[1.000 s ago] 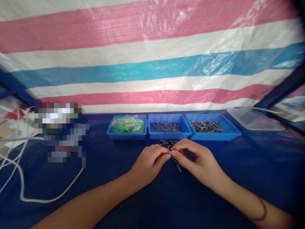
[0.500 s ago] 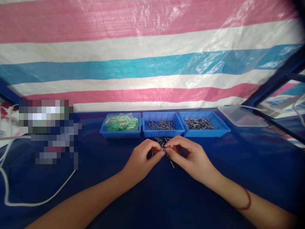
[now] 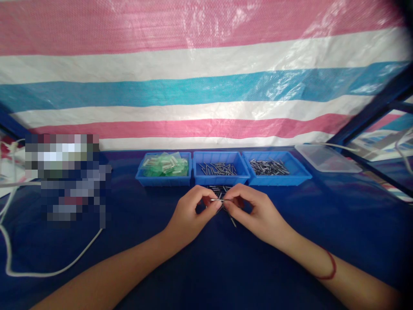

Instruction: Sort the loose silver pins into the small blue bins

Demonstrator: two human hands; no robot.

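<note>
My left hand (image 3: 190, 215) and my right hand (image 3: 254, 213) meet at the middle of the blue table. Both pinch a thin metal pin (image 3: 218, 200) held level between their fingertips. A small heap of loose metal pins (image 3: 220, 190) lies on the cloth just beyond and under the fingers. One pin (image 3: 232, 222) lies below my right thumb. A red string circles my right wrist.
Three blue trays stand in a row behind the hands: the left tray (image 3: 164, 178) holds green plastic parts, the middle tray (image 3: 220, 177) and right tray (image 3: 278, 177) hold metal pins. A clear lid (image 3: 327, 158) lies at the right. A white cable (image 3: 48, 271) loops at left. Striped tarp behind.
The view shifted slightly to the left earlier. My fingers have drawn a little apart, and the pin now shows level between them.
</note>
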